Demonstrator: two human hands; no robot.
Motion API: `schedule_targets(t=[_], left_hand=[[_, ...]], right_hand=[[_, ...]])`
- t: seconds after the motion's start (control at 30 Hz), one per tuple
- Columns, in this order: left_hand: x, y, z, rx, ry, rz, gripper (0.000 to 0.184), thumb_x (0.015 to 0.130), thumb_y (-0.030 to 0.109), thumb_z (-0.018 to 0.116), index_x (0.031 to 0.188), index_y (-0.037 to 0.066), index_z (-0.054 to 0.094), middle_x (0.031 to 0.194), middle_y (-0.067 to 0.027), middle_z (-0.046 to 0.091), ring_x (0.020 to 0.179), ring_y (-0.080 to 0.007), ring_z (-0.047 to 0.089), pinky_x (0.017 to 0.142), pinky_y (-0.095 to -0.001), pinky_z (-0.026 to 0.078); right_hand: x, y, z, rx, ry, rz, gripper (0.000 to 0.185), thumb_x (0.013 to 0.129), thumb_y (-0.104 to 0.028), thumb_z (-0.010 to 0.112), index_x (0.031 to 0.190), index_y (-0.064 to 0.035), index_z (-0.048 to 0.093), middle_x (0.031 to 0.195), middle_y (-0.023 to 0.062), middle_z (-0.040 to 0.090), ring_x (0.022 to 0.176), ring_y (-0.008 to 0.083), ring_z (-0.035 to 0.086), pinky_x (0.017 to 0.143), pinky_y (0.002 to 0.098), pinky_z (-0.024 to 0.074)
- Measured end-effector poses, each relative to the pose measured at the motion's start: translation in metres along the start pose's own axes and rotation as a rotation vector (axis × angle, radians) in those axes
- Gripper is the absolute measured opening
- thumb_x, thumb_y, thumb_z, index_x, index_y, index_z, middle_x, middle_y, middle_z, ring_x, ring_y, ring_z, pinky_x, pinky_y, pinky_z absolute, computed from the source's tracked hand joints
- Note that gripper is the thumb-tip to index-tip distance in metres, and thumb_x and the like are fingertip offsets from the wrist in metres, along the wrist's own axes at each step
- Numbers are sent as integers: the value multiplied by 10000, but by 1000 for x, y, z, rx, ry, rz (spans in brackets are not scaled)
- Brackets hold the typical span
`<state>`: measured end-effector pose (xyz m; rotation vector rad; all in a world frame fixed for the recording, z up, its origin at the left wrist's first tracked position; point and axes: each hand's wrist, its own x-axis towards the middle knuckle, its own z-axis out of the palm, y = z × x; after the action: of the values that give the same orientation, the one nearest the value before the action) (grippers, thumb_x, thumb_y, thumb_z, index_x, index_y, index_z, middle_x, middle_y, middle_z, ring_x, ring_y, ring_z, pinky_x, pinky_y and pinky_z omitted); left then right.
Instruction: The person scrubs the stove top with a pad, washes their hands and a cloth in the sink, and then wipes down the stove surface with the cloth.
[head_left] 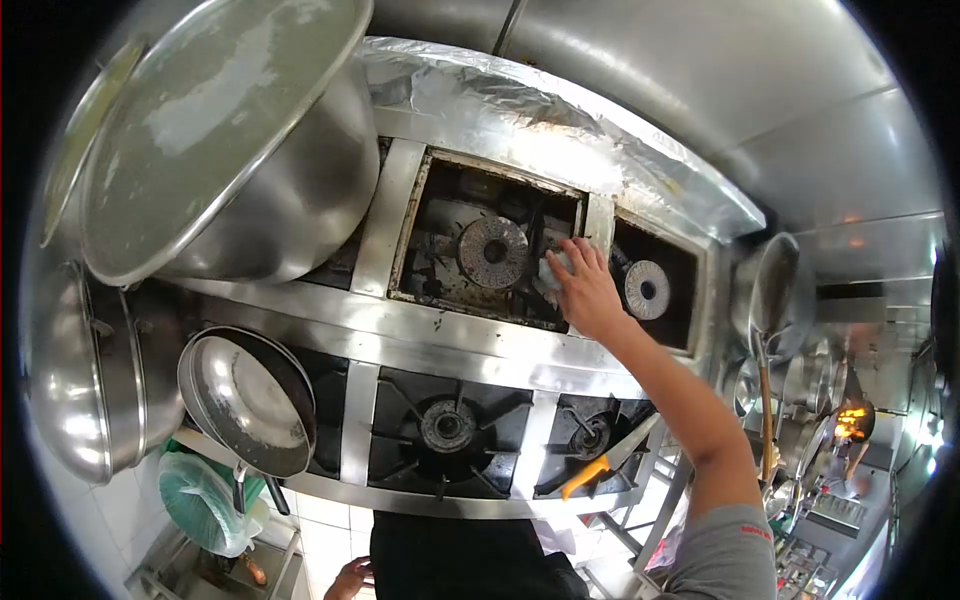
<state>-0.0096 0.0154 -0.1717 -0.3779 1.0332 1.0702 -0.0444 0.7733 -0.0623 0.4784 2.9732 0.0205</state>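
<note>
My right hand (585, 285) reaches over the back row of the stove and is closed round a crumpled whitish-grey wad (553, 270), perhaps a cloth. It presses the wad down at the right side of an open burner well (440, 275), which is dirty with dark debris. A round burner head (493, 252) sits in this well, left of the hand; another burner head (647, 290) is in the well to the right. Low at the bottom edge, beside the black apron, my left hand (348, 580) hangs with loose fingers apart, holding nothing visible.
A large steel pot (300, 190) stands at the left, with a frying pan (250, 400) below it. An orange-handled knife (610, 458) lies across the front right burner. Crumpled foil (560, 120) lines the back. Flames (852, 423) burn far right.
</note>
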Motion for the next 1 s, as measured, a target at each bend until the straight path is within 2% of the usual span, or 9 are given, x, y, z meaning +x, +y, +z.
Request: schedule_targets(t=[0.03,0.1,0.27,0.4,0.47,0.53,0.67,0.8,1.0], left_hand=[[0,10,0,-3,-3,-7,709,784,327,688,1339,23,367,1216,-112,541,1022,-226,571,798,-383,511],[-2,28,-4,192,232,-180,393,887,150,565,1230,-2,447,953,-153,640,788,-239,644,609,-335,542],[-11,55,1,204,286,-234,405,899,161,550,1249,-4,430,952,-207,625,854,-302,642,707,-402,560],[-12,44,4,-9,261,-216,400,888,120,548,1256,2,446,911,-181,628,780,-254,639,657,-362,556],[-9,4,-18,-68,66,-174,738,767,375,704,1334,34,376,1187,-98,556,973,-198,593,743,-344,529],[1,-5,-12,-17,26,-195,730,766,403,698,1328,51,393,1148,-91,576,924,-188,609,719,-309,527],[1,24,3,67,138,-119,772,749,502,678,1322,62,406,1099,-107,601,952,-208,608,734,-334,525],[-8,21,2,-41,66,-160,800,758,498,668,1328,26,365,1081,-127,597,944,-233,603,760,-371,526],[-8,46,-13,130,57,-172,781,796,549,590,1334,29,364,1080,-137,591,991,-233,587,807,-365,497]], right_hand=[[3,8,9,-23,58,-39,552,792,-213,588,1295,-51,429,1292,179,401,1227,365,332,1006,485,286],[19,23,18,-38,111,-78,529,767,-187,600,1260,-56,460,1258,177,431,1183,359,377,971,480,316],[52,40,24,-13,337,78,412,693,-91,610,1099,-51,549,1137,177,483,1017,356,461,826,451,381],[-19,-14,14,142,174,19,418,633,-98,655,1038,-39,568,1035,173,508,1006,371,460,821,470,394],[-14,-14,0,209,84,10,415,631,-84,643,1034,-27,558,1025,181,512,1012,373,457,865,464,385],[19,31,22,146,108,6,569,611,-67,685,1148,-43,500,1070,191,485,1048,380,440,917,468,353],[61,47,17,38,275,161,508,650,-22,650,1133,-40,493,1105,197,480,1057,390,433,927,470,348],[-2,-1,-8,295,48,103,572,602,43,654,1139,-52,484,1120,193,457,1065,393,421,931,439,354],[81,73,6,180,393,95,603,586,66,636,1153,-31,459,1109,195,450,1039,399,418,898,444,353]])
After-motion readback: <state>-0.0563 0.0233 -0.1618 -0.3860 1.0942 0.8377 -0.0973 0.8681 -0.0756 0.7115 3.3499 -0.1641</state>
